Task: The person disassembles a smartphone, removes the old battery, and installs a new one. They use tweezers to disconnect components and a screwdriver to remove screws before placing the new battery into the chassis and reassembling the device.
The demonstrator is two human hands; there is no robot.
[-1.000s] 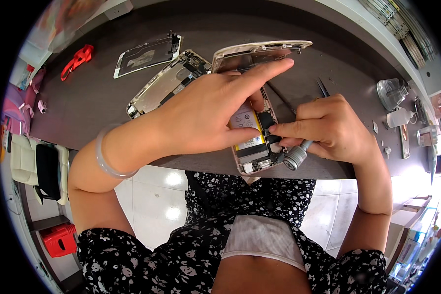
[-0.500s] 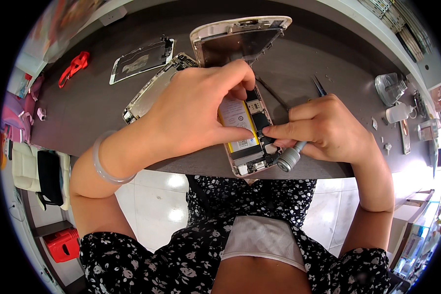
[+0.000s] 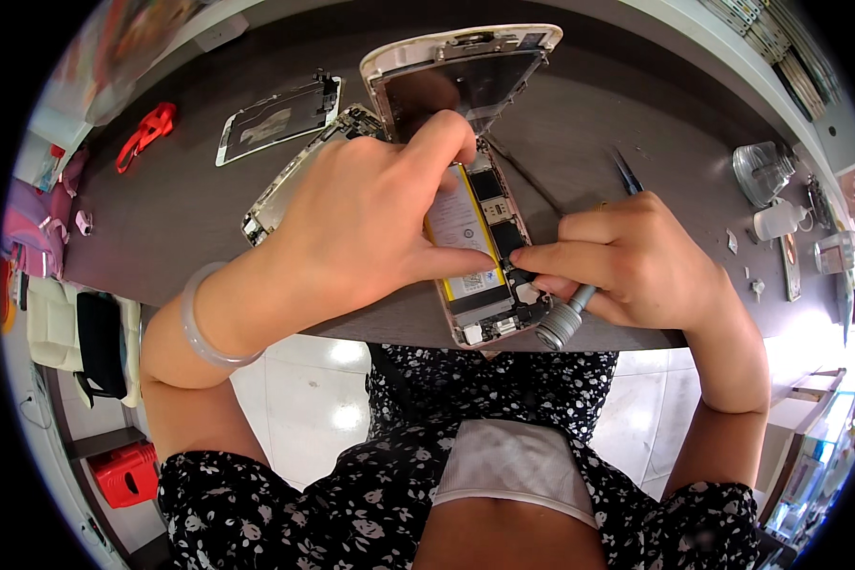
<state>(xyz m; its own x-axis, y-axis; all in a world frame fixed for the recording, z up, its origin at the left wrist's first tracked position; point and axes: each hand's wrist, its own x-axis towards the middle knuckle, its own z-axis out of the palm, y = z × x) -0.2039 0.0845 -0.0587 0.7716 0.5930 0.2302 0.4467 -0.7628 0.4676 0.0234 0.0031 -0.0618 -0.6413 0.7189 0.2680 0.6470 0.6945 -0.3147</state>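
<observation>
An opened smartphone [image 3: 497, 211] lies at an angle near the desk's front edge, its yellow-edged battery [image 3: 467, 234] showing. Its white-framed screen assembly [image 3: 446, 85] stands raised at the far end. My left hand [image 3: 366, 204] spans the phone and holds it; the thumb lies across the battery, and the curled fingers reach the raised screen's lower edge. My right hand [image 3: 627, 256] has its index fingertip pressed on the phone's right side. From under that hand juts a grey knurled tool handle [image 3: 562, 323], held by the lower fingers. Dark tweezers [image 3: 627, 173] point away beyond the knuckles, partly hidden.
Another opened phone housing [image 3: 290, 180] lies behind my left hand, with a loose white-edged screen [image 3: 280, 119] beyond it. A thin dark rod [image 3: 527, 176] lies right of the phone. Red strap [image 3: 147, 133] far left; glass jar [image 3: 762, 173] and white bottle [image 3: 779, 220] far right.
The raised screen has tipped slightly left and away. The tweezers have shifted a little to the right with my right hand. Both hands keep nearly the same place on the phone.
</observation>
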